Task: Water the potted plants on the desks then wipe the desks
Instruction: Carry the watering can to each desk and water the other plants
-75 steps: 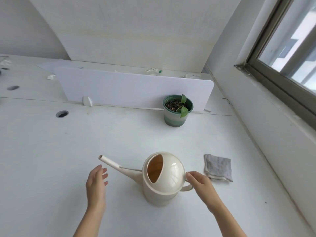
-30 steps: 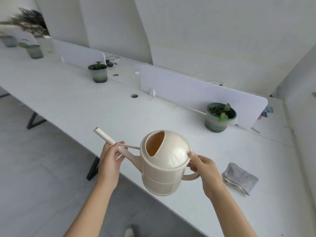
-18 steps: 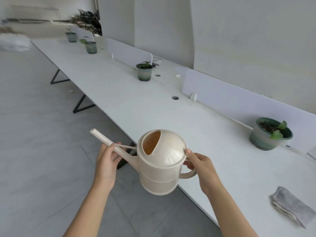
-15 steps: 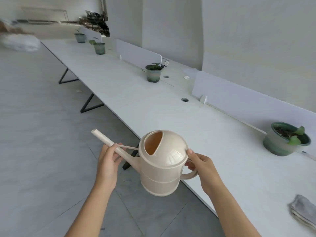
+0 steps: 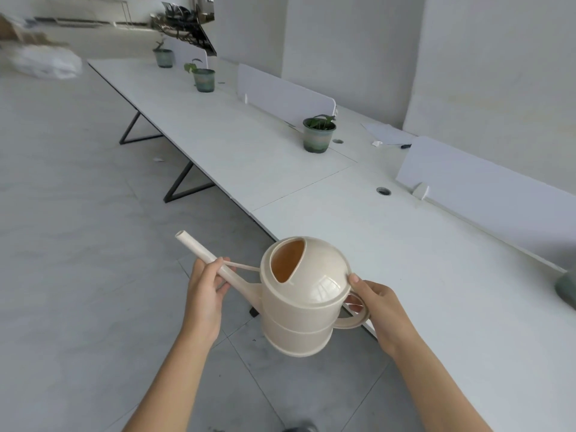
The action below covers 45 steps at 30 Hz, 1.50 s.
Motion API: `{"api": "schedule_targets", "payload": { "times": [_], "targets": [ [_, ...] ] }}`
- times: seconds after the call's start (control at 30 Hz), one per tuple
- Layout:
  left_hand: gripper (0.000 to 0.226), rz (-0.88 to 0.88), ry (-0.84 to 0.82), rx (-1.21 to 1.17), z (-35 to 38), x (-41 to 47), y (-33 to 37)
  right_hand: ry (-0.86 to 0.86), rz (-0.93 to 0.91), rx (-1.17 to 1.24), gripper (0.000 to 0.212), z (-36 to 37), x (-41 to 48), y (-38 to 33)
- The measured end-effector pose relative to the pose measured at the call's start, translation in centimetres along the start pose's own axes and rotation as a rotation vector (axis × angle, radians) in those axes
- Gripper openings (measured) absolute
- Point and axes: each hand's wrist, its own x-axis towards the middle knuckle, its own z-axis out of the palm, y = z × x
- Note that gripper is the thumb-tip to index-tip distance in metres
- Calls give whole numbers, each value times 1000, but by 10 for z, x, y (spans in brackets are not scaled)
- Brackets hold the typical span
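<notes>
Cream plastic watering can (image 5: 299, 300) is held in the air at lower centre, over the floor (image 5: 78, 244) just off the table (image 5: 436, 275) edge. It's a stiff, smooth shell, probably light unless filled, best carried by the loop handle (image 5: 355, 321) with the spout (image 5: 199, 251) steadied. Right hand (image 5: 380, 310) curled round the handle, thumb on the dome, left hand (image 5: 205, 288) fingers wrapped loosely round the spout; a potted plant (image 5: 318, 134) stands farther up the table at upper centre.

Grey tiled floor (image 5: 78, 244) — white walls (image 5: 358, 42)
</notes>
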Motion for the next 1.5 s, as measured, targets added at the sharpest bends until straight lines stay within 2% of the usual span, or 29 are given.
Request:
{"api": "schedule_targets", "payload": {
  "times": [0.33,0.47,0.57,0.83,1.03,1.1,1.2,1.27,1.33,1.43,1.5],
  "targets": [
    [15,-14,8,35,31,125,1,-49,-31,-58,69,12,137,-37],
    [14,3,70,46,36,177,10,-114,-26,-71,50,30,205,-55],
    [13,16,133,39,33,213,17,-163,-26,-87,45,50,251,-67],
    [13,14,225,22,-1,307,40,-230,10,-124,59,122,342,-81],
    [15,-33,165,6,-38,402,74,-166,15,-123,58,194,395,-88],
    [16,-38,100,31,-47,434,94,-103,14,-83,68,217,405,-92],
    [19,-28,-13,71,-55,478,129,-28,15,-38,107,253,415,-100],
    [20,-10,-80,65,-54,507,145,24,-1,-4,114,274,424,-107],
    [20,-9,-107,48,-52,530,149,88,-8,36,108,289,433,-113],
    [4,-36,-155,35,-43,562,137,149,-13,54,70,299,448,-119],
    [13,-64,-174,48,-34,580,126,189,4,79,56,297,461,-120]
  ]
}}
